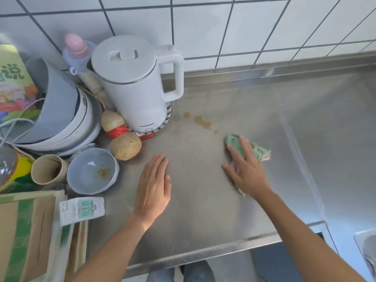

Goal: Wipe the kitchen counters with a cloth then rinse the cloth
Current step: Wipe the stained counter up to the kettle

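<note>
1. Stainless-steel bench [203,200]: flat brushed surface backed by a white-tiled wall [244,27].
2. Crumpled green cloth [254,151]: lies on the bench right of centre, beneath the right hand.
3. Right hand [247,169]: palm down on the cloth, fingers [244,145] straight and slightly spread, pressing it flat against the bench.
4. Left hand [153,188]: palm down on the bare bench left of the cloth, well apart from it; fingers straight and pressed together, holding nothing.
5. Brown liquid stains [201,121]: a short trail of spots on the bench, between the kettle and the cloth.
6. White plastic electric kettle [134,84]: upright on its base at the rear left, lid closed.
7. Tan gourd with red band [122,137]: lies in front of the kettle.
8. Grey soiled bowl [92,171]: just left of the gourd.
9. White milk carton [81,209]: lies on its side near the bowl.
</note>
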{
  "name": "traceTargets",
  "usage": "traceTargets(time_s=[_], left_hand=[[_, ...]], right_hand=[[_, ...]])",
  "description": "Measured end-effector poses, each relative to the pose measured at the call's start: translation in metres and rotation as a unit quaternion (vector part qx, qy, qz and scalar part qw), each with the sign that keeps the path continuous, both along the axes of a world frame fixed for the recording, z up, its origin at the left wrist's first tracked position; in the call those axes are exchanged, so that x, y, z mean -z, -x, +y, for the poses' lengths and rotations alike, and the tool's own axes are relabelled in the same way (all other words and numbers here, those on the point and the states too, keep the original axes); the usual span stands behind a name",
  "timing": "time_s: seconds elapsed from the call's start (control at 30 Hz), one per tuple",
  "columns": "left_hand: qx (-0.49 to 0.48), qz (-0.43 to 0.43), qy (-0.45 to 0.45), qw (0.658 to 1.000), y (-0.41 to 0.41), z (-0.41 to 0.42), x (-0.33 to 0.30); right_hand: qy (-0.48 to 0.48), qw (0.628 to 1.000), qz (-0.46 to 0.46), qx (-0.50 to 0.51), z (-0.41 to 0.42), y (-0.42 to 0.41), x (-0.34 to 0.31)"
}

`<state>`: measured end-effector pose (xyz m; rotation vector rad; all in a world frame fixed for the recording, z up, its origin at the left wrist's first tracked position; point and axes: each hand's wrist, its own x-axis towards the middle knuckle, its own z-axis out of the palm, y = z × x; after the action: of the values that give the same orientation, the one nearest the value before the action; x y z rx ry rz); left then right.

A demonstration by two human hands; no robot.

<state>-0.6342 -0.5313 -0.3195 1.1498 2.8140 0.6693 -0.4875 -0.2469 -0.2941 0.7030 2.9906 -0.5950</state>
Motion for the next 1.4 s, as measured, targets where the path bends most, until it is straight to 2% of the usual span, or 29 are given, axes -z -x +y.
traceTargets(time_s=[0.1, 0.17, 0.3, 0.43, 0.5, 0.53, 0.6, 0.73, 0.83, 0.9, 0.97, 1.07, 1.13, 1.2, 1.27, 1.33, 1.4], left_hand=[[-0.046, -0.009, 0.015, 0.999, 0.006, 0.022, -0.001], [-0.099, -0.007, 0.028, 0.995, 0.003, 0.035, 0.0], [-0.111, 0.028, 0.039, 0.993, -0.002, 0.04, 0.008], [-0.116, 0.038, 0.035, 0.992, 0.001, 0.037, 0.01], [-0.118, 0.039, 0.033, 0.992, 0.001, 0.037, 0.011], [-0.118, 0.04, 0.031, 0.992, 0.001, 0.037, 0.012], [-0.117, 0.041, 0.033, 0.992, 0.001, 0.037, 0.013], [-0.118, 0.042, 0.039, 0.991, 0.001, 0.038, 0.014], [-0.117, 0.04, 0.042, 0.991, 0.001, 0.037, 0.016], [-0.113, 0.042, 0.046, 0.992, 0.001, 0.037, 0.017], [-0.11, 0.045, 0.047, 0.992, 0.001, 0.036, 0.016], [-0.112, 0.042, 0.042, 0.992, 0.001, 0.037, 0.015], [-0.111, 0.039, 0.044, 0.992, 0.001, 0.037, 0.015], [-0.109, 0.037, 0.044, 0.992, 0.001, 0.035, 0.016], [-0.109, 0.036, 0.041, 0.993, 0.001, 0.035, 0.017], [-0.111, 0.037, 0.039, 0.992, 0.002, 0.035, 0.018], [-0.112, 0.038, 0.037, 0.992, 0.001, 0.036, 0.019]], right_hand=[[0.046, 0.987, 0.028, 0.152, 0.019, 0.041, 0.002], [0.081, 0.978, 0.06, 0.183, 0.011, 0.081, 0.002], [0.164, 0.982, 0.09, 0.031, -0.046, 0.143, -0.003], [0.081, 0.974, 0.068, -0.201, -0.062, 0.115, 0.0], [0.027, 0.963, 0.051, -0.264, -0.027, 0.095, 0.0], [-0.005, 0.964, 0.037, -0.264, -0.007, 0.087, 0.0], [-0.048, 0.981, 0.009, -0.189, 0.033, 0.083, 0.0], [-0.06, 0.998, -0.005, -0.019, 0.065, 0.135, 0.004], [-0.029, 0.998, 0.012, 0.048, 0.046, 0.196, 0.006], [-0.017, 0.998, 0.023, 0.055, 0.023, 0.22, 0.007], [-0.007, 0.999, 0.039, 0.013, -0.002, 0.217, 0.009], [-0.008, 0.989, 0.051, -0.141, -0.025, 0.169, 0.012], [-0.007, 0.974, 0.03, -0.223, -0.015, 0.133, 0.012], [-0.018, 0.97, 0.016, -0.241, 0.014, 0.112, 0.011], [-0.032, 0.984, 0.02, -0.171, 0.054, 0.11, 0.01], [-0.038, 0.998, 0.019, -0.038, 0.097, 0.125, 0.008], [-0.033, 0.995, 0.002, 0.089, 0.12, 0.155, 0.006]])
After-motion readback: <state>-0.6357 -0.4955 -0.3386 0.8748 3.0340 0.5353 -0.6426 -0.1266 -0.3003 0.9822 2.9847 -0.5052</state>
